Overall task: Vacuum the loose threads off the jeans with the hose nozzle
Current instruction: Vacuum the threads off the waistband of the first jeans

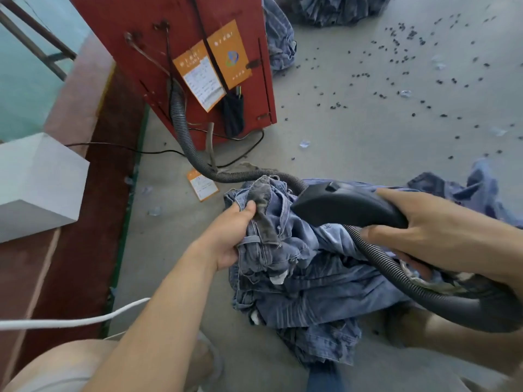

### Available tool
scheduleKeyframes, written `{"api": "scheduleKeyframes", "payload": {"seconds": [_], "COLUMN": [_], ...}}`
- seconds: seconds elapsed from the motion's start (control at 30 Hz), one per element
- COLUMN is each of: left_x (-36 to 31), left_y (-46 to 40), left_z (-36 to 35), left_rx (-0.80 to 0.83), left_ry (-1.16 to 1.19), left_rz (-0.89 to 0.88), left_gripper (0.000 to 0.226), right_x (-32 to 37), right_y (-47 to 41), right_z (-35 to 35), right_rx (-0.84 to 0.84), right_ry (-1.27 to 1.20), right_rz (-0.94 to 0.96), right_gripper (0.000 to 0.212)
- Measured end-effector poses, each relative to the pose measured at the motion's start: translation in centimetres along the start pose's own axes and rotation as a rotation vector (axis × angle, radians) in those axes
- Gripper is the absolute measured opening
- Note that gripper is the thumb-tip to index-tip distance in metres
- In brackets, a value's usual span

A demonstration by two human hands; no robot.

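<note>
With the left hand [236, 239] gripping a bunched fold of the jeans [305, 267] heaped on the floor and the right hand [441, 230] wrapped around the hose nozzle [348, 206], pulling that fold taut likely helped suction catch threads.

The jeans [297, 267] are lying on the floor [368, 131] at the centre, with the left hand [232, 236] sitting at their nine o'clock edge and the right hand [430, 227] at three o'clock. The nozzle [345, 206] is resting over their top, its hose [186, 137] running toward eleven o'clock to the cabinet [181, 52]. Another denim pile [325, 9] is lying at twelve o'clock.
</note>
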State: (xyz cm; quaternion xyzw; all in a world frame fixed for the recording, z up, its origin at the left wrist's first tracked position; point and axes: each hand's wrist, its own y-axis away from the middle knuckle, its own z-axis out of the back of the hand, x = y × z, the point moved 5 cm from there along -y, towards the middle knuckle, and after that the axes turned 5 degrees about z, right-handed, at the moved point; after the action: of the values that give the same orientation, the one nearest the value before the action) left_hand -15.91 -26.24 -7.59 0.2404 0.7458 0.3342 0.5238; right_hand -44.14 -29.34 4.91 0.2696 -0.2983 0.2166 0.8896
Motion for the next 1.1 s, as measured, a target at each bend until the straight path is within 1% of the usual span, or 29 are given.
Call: {"api": "scheduleKeyframes", "payload": {"seconds": [0.1, 0.27, 0.33, 0.43, 0.47, 0.5, 0.57, 0.67, 0.7, 0.77, 0.83, 0.87, 0.9, 0.97, 1.03, 1.07, 1.1], "left_x": [-0.1, 0.4, 0.6, 0.8, 0.8, 0.8, 0.8, 1.0, 1.0, 1.1, 1.1, 1.2, 1.3, 1.3, 1.3, 1.3, 1.4], "left_y": [0.2, 0.2, 0.2, 0.2, 0.2, 0.2, 0.1, -0.1, -0.2, -0.4, -0.3, -0.2, -0.3, -0.4, -0.4, -0.4, -0.4], "left_z": [-0.1, -0.9, -1.2, -1.4, -1.4, -1.4, -1.3, -1.5, -1.5, -1.5, -1.6, -1.7, -1.7, -1.9, -2.0, -2.0, -2.1], "left_rx": [0.045, 0.096, 0.123, 0.160, 0.172, 0.178, 0.178, 0.167, 0.168, 0.183, 0.212, 0.223, 0.227, 0.219, 0.199, 0.187, 0.181], "left_ry": [0.151, 0.211, 0.219, 0.241, 0.256, 0.272, 0.297, 0.317, 0.317, 0.316, 0.304, 0.303, 0.308, 0.325, 0.332, 0.322, 0.304], "left_rz": [0.004, 0.036, 0.036, 0.046, 0.050, 0.057, 0.067, 0.079, 0.084, 0.085, 0.094, 0.101, 0.106, 0.108, 0.101, 0.096, 0.095], "left_gripper": [0.037, 0.043, 0.042, 0.043, 0.044, 0.044, 0.045, 0.046, 0.048, 0.049, 0.050, 0.050, 0.050, 0.052, 0.051, 0.048, 0.044], "right_x": [0.3, 1.2, 1.7, 1.4, 1.0, 0.6, 0.1, 0.7, 0.9, 1.2, 0.7, 0.3, 0.0, 0.0, 0.8, 1.3, 1.7], "right_y": [0.5, 0.1, -1.0, -2.3, -2.2, -1.8, -0.6, 0.2, -0.2, -1.5, -2.0, -1.8, -1.3, -0.3, 0.3, 0.0, -0.7], "right_z": [-0.6, -1.9, -2.6, -1.9, -1.2, -0.6, 0.0, -1.7, -2.6, -3.4, -2.3, -1.5, -0.7, -0.3, -1.7, -2.5, -3.1], "right_rx": [0.066, 0.113, 0.071, -0.091, -0.116, -0.107, -0.018, 0.112, 0.115, 0.036, -0.098, -0.134, -0.134, -0.030, 0.092, 0.105, 0.076], "right_ry": [0.021, 0.039, 0.034, -0.057, -0.096, -0.121, -0.119, -0.012, -0.021, -0.081, -0.121, -0.136, -0.126, -0.063, -0.066, -0.074, -0.069], "right_rz": [0.026, 0.043, 0.060, 0.026, 0.005, -0.002, 0.014, 0.005, 0.011, 0.018, -0.006, -0.018, -0.015, 0.017, 0.016, 0.026, 0.041], "right_gripper": [0.018, 0.022, 0.015, 0.012, 0.012, 0.012, 0.013, 0.026, 0.022, 0.012, 0.012, 0.014, 0.016, 0.016, 0.015, 0.015, 0.015]}}
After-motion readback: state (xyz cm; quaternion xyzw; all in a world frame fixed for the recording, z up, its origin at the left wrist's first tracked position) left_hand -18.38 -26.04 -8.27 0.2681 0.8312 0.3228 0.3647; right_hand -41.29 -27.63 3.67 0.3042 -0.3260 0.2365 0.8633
